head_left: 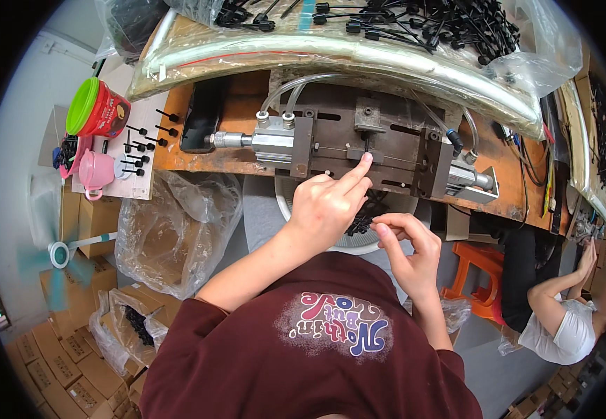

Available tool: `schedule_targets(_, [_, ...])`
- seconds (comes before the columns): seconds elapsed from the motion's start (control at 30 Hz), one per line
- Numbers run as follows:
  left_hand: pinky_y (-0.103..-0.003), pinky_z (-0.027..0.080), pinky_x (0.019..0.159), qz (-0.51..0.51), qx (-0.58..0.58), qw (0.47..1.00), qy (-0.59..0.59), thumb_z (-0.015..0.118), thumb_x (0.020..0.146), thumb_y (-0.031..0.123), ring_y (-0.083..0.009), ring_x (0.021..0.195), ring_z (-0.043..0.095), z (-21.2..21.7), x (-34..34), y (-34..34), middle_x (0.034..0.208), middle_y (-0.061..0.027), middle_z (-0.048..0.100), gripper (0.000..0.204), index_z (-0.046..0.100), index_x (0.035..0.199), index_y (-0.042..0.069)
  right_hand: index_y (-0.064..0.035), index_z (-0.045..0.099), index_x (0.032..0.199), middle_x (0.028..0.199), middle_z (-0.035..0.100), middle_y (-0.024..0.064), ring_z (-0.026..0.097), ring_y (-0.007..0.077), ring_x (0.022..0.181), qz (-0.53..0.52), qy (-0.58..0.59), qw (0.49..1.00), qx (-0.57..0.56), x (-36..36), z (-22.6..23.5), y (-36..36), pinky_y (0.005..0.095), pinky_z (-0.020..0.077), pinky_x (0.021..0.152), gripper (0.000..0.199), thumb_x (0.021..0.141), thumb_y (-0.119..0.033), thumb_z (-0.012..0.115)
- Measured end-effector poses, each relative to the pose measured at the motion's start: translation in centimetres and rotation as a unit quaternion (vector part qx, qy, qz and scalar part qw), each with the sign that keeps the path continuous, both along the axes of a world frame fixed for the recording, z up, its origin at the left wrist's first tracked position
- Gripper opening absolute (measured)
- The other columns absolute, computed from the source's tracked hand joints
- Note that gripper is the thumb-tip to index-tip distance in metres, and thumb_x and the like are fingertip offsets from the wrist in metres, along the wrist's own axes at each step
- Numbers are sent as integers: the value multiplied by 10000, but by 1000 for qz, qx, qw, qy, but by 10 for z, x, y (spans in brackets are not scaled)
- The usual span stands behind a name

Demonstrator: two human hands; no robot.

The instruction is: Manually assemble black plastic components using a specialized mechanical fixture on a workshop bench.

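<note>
My left hand [331,209] reaches over the metal clamping fixture [338,119], index finger stretched out and the other fingers partly curled. The index fingertip is at the small dark block [364,156] in the fixture's middle, beside a thin black rod. I see nothing held in this hand; its thumb is hidden. My right hand [414,255] is lower and to the right, thumb and fingertips brought together. What they pinch, if anything, is too small to make out. Below both hands, black parts [360,223] lie in a round white basin [285,199], partly covered by my hands.
Metal air cylinders [273,146] with clear hoses flank the fixture. A phone [205,115], a red-green tub [104,108], a pink cup [95,170] and several black parts are left. More black parts [449,24] lie on the shelf. A person [561,321] sits right, near an orange stool [474,279].
</note>
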State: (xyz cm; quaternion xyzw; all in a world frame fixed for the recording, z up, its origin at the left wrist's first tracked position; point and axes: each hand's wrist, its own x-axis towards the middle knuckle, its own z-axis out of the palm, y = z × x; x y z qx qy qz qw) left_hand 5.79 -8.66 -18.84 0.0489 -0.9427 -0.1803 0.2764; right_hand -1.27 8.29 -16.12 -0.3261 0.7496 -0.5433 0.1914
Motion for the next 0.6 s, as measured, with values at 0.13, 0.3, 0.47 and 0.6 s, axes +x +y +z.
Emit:
schedule_targets(0.13, [-276,499,564,-2,-2,1000,-16,786,678,118,-184,564,600,1,1,0,1270,-60,653,243,689,896,73,14,705,891,806,703,90,639,153,654,18,33,996,-76,3,14,3,257,496,611,68,833,35,677])
schedule_targets(0.3, [-270,488,555,-9,-15,1000,-5,782,692,120,-182,547,570,5,1,-1,1284,-65,645,260,688,930,77,-13,639,945,817,696,107,651,200,639,-33,149,933,-327,7,64,10,286,506,552,110,849,38,631])
schedule_targets(0.47, [-264,483,534,-67,26,997,-26,778,719,131,-167,539,562,14,18,15,1271,-49,653,240,688,935,77,-97,503,1282,959,567,51,542,148,616,16,133,697,-705,-4,121,21,264,437,541,345,949,-144,581])
schedule_targets(0.6, [-288,535,545,-101,84,982,-137,780,735,195,-180,603,653,-23,49,52,1222,-17,674,236,691,925,86,-60,497,1378,887,518,19,476,100,524,2,149,647,-747,-15,147,26,235,404,483,403,984,-127,548])
